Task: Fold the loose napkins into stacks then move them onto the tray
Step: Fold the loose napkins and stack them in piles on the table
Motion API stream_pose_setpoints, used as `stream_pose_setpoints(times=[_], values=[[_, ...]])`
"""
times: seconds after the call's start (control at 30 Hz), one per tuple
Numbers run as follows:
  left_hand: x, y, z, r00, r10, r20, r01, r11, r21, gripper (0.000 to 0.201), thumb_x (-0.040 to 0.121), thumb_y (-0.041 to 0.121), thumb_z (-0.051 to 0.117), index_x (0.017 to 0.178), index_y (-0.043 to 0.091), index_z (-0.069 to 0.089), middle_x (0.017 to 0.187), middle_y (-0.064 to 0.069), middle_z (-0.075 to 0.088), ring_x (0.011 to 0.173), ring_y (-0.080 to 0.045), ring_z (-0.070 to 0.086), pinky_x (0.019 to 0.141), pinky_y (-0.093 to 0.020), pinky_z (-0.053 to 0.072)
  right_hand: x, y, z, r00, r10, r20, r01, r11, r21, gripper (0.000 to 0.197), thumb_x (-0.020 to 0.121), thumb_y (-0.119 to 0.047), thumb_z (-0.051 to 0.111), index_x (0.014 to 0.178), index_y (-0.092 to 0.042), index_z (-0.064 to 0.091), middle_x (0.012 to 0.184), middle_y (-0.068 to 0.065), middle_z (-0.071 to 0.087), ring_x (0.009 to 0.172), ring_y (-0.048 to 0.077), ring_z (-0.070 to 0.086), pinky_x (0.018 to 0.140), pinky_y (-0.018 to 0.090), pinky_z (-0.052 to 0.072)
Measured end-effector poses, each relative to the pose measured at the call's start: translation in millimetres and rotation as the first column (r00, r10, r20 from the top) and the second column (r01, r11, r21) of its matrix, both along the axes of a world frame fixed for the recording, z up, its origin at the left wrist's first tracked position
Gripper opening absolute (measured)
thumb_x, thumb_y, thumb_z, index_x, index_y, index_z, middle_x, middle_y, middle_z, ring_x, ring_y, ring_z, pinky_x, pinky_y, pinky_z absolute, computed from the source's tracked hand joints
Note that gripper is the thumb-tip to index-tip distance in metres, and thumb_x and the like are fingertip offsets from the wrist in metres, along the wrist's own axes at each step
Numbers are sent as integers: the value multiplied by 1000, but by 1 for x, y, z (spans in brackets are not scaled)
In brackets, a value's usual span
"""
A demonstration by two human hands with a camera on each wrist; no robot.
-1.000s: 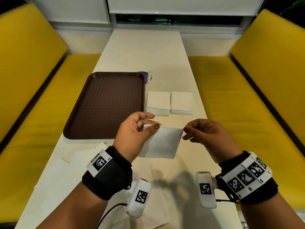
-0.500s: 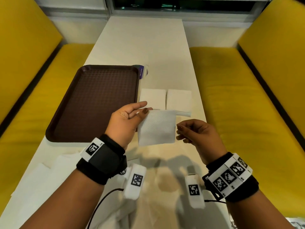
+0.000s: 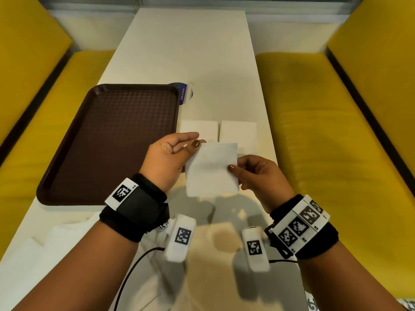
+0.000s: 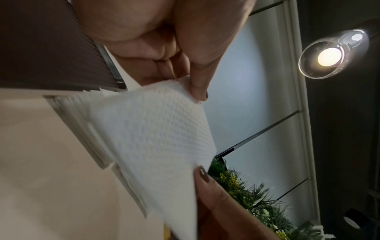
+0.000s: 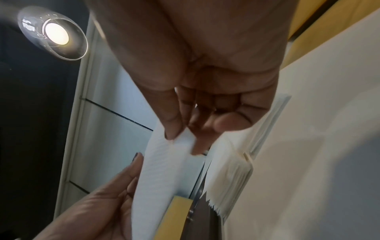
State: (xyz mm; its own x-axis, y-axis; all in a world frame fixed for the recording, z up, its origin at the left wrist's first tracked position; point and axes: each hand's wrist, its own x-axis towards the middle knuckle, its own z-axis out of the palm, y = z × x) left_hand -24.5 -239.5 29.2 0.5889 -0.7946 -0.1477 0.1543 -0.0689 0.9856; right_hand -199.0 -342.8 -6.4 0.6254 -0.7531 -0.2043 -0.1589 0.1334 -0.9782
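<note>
Right hand (image 3: pixel 258 176) now pinches folded napkin (image 3: pixel 211 169) again, opposite left hand's (image 3: pixel 170 158) pinch; napkin carried toward centre-frame stacks (image 3: pixel 239 131), ready to set down.

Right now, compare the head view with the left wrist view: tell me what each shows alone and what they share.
Head view only: the right stack of folded napkins, the loose napkins at the near edge, both yellow benches.

Left wrist view only: a lit glass lamp and green plants.

Both: the folded napkin pinched by the left hand and the right hand, and the brown tray.
</note>
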Motion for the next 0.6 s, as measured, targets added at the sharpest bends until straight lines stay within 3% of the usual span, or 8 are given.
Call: stream_pose_setpoints(times=[0.1,0.2,0.27,0.5,0.6], values=[[4,-3,-2,998,55,-6,-54,998,29,18,96,13,57,114,16,62,102,0,73,86,-13,70,72,-27,58,0,-17,2,995,-101,13,101,995,11,14,88,-9,70,75,-11,64,57,-3,57,51,10,48,53,22,42],[11,-2,-2,993,118,-19,-117,992,49,20,98,19,55,117,15,58,111,-1,70,93,-15,69,80,-30,56,3,-42,2,979,-205,-15,205,977,52,14,89,-12,69,75,-11,65,59,-1,56,54,12,47,55,24,45],[16,1,-3,991,134,-22,-132,989,61,16,99,22,53,114,18,58,112,-2,69,92,-13,69,80,-29,55,6,-60,0,965,-253,-64,257,965,54,16,90,-15,69,75,-15,64,59,-4,57,53,10,47,54,23,46],[20,12,-10,986,167,-11,-165,980,108,13,99,21,52,111,17,58,106,-2,69,84,-10,67,70,-23,54,22,-99,-17,922,-261,-285,274,962,9,14,89,-23,71,79,-20,62,71,-3,63,51,10,55,49,26,40],[20,17,-13,985,173,2,-173,978,118,11,99,21,52,108,19,58,101,0,69,81,-8,66,65,-19,53,28,-106,-21,892,-275,-358,285,958,-27,13,89,-25,71,83,-18,63,68,0,60,52,13,52,47,25,39]])
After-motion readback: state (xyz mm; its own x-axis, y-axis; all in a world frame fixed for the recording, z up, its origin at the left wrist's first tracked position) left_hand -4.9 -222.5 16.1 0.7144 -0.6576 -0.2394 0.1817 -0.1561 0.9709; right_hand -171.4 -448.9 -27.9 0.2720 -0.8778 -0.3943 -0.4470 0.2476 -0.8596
